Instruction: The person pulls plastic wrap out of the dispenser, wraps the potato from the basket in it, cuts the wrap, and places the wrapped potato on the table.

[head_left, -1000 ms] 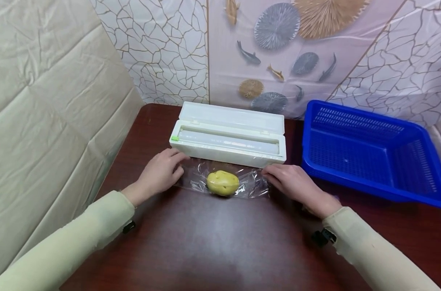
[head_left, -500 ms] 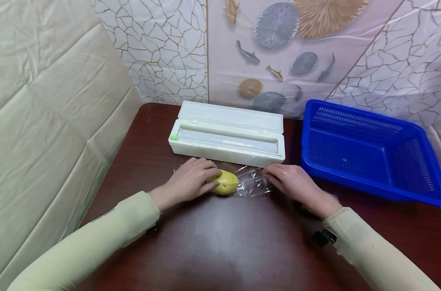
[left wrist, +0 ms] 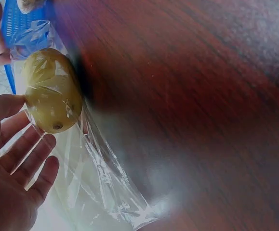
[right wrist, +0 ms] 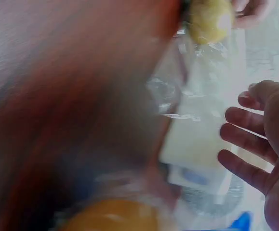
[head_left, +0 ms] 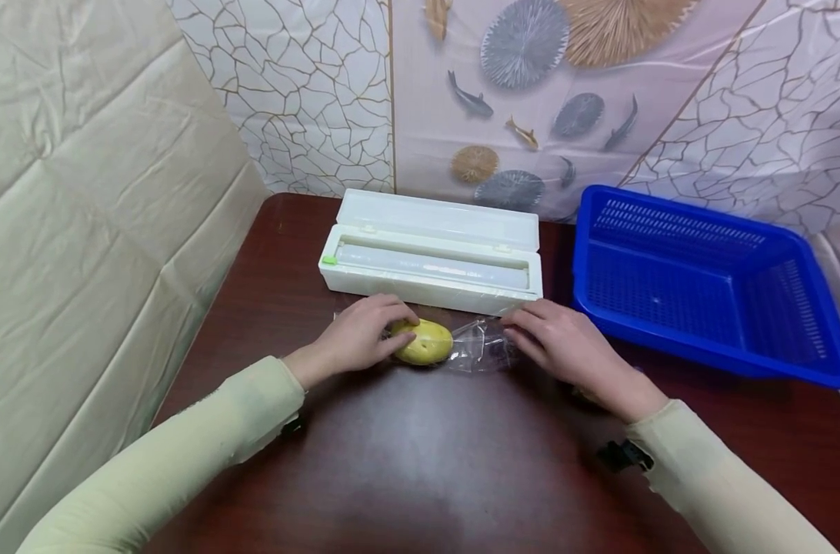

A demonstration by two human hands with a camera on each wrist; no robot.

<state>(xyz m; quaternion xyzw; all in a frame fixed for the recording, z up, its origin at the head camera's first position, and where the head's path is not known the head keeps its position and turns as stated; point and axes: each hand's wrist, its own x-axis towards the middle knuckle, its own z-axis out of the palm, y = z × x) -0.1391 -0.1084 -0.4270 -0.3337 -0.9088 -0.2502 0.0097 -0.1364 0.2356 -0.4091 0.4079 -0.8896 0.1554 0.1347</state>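
Note:
A yellow potato (head_left: 425, 343) lies on the table under clear cling film (head_left: 478, 346). My left hand (head_left: 358, 331) is at the potato's left end, its thumb and forefinger touching the film-covered skin. In the left wrist view its other fingers are loosely spread behind the potato (left wrist: 52, 91). My right hand (head_left: 565, 342) hovers at the film's right end, fingertips right by the film's edge. The right wrist view shows this hand (right wrist: 269, 139) with spread fingers. Behind the film stands a white cling film box (head_left: 430, 292), lid raised, with a roll inside.
A blue plastic basket (head_left: 704, 358) stands at the back right of the dark wooden table (head_left: 406, 462). A green tab (head_left: 329, 260) sits at the box's left end. Below the right wrist, a blurred orange rounded thing (right wrist: 115, 216) appears under clear plastic.
My left hand has left the film's left end and moved right onto the potato. My right hand, earlier holding the film's right edge, has shifted slightly up and its fingers have loosened.

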